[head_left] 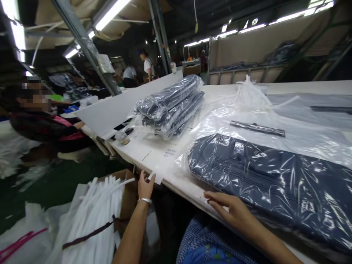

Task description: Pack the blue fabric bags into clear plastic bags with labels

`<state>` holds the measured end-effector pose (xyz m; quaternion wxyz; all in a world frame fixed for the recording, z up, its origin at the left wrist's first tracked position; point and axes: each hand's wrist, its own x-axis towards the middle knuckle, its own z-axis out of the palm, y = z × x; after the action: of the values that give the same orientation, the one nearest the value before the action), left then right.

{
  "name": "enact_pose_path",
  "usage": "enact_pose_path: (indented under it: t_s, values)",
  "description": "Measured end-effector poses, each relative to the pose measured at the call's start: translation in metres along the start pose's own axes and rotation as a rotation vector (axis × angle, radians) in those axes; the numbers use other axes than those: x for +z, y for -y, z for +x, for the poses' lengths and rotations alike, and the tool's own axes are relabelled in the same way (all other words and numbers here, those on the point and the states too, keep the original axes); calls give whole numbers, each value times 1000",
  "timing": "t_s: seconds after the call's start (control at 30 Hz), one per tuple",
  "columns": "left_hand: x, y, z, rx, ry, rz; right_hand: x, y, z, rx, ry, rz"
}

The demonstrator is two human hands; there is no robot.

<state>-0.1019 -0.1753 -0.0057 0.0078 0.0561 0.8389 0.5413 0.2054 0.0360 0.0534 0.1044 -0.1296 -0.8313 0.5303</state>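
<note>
My left hand (pixel 145 187), a silver bangle at its wrist, is at the table's front edge with fingers apart. Its thumb is beside a small white slip (pixel 158 176) that overhangs the edge; whether they touch is unclear. Farther right, my right hand (pixel 232 207) reaches over the edge with fingers stretched out and slightly parted. A tiny pale spot shows by its fingertips, too small to name. Just beyond that hand lies a dark blue folded padded garment (pixel 264 172) in a clear plastic bag (pixel 184 157), flat on the white table (pixel 154 150).
Several bagged dark bundles (pixel 173 102) are stacked farther back. A dark strip (pixel 257 128) lies on the plastic, near a bunch of white strips (pixel 253 91). Below left, a cardboard box (pixel 128 189) stands beside many white strips (pixel 93 216). A seated person (pixel 49 128) is at left.
</note>
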Motion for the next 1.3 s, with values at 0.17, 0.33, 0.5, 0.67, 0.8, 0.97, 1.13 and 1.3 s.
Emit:
enact_pose_path:
  t_s: [0.17,0.33,0.5,0.67,0.8,0.97,1.13,1.3]
  values:
    - [10,-1,-4,-286,78,-376,63,6,71,286,123,657]
    - [-22,-16,-56,-350,125,-605,115,9,128,515,108,1086]
    - [-54,-7,-118,-464,154,-648,151,10,152,578,5,1181]
    - [-76,0,-138,-188,3,-135,165,9,142,556,-51,1116]
    - [-74,-21,-124,382,-61,341,166,20,124,449,-20,1102]
    - [-52,-38,-104,472,32,384,163,33,107,237,59,1105]
    - [-46,-39,-102,441,67,363,159,34,100,223,49,1080]
    - [-49,-44,-106,392,66,370,158,34,98,227,51,1053]
